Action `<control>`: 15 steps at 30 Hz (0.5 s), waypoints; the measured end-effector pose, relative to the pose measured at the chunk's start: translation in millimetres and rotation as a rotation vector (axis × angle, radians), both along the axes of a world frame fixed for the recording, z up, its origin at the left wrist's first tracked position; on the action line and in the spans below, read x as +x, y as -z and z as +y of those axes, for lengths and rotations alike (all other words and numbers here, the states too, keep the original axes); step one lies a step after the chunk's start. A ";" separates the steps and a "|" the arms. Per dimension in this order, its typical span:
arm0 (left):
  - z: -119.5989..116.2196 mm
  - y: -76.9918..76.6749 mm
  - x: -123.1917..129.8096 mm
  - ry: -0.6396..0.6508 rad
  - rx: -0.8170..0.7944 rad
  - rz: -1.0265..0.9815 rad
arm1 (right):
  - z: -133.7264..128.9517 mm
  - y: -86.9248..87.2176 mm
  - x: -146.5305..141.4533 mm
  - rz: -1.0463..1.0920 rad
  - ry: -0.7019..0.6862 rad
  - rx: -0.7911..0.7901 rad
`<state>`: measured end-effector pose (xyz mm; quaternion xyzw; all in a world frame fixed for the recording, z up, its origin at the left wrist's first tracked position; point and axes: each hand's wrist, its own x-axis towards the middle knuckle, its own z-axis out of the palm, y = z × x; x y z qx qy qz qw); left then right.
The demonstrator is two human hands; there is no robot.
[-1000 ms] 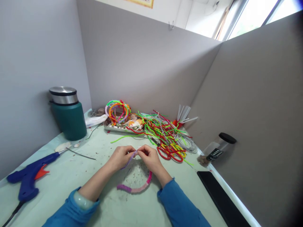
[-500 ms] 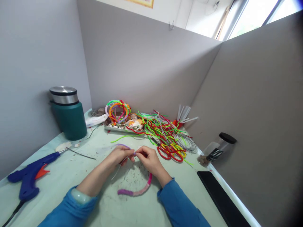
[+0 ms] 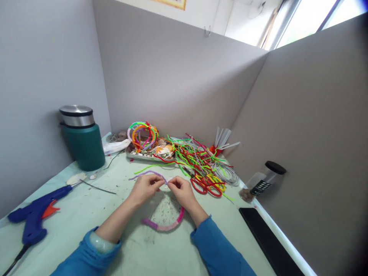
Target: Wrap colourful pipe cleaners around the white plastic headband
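Near the table's middle, my left hand point(image 3: 145, 188) pinches a thin purple pipe cleaner point(image 3: 152, 172), whose free end reaches out to the left above the fingers. My right hand point(image 3: 181, 191) is closed at the same strand, its fingertips almost touching the left ones. Below the hands curves a thicker wrapped arc point(image 3: 166, 227), purple at its left end, then pale pink and bright pink; its upper end passes under my right hand, where it is hidden.
A blue glue gun point(image 3: 36, 214) and a green bottle point(image 3: 83, 142) stand left. Behind are a metal tray point(image 3: 149, 157) with colourful rings, piled pipe cleaners point(image 3: 195, 153) and red-handled scissors point(image 3: 201, 186). At right are a clear jar point(image 3: 260, 182) and a black bar point(image 3: 267, 241).
My left hand has shifted slightly, and the purple strand now bows higher above it. The thin grey strand below the left hand no longer shows. The pink and purple arc has moved slightly upward.
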<state>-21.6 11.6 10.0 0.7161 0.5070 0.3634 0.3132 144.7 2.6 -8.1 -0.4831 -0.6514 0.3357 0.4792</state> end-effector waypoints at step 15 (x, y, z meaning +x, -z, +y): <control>-3.2 1.0 1.4 0.081 0.358 0.258 | -1.7 -3.8 -1.5 0.045 -0.017 -0.025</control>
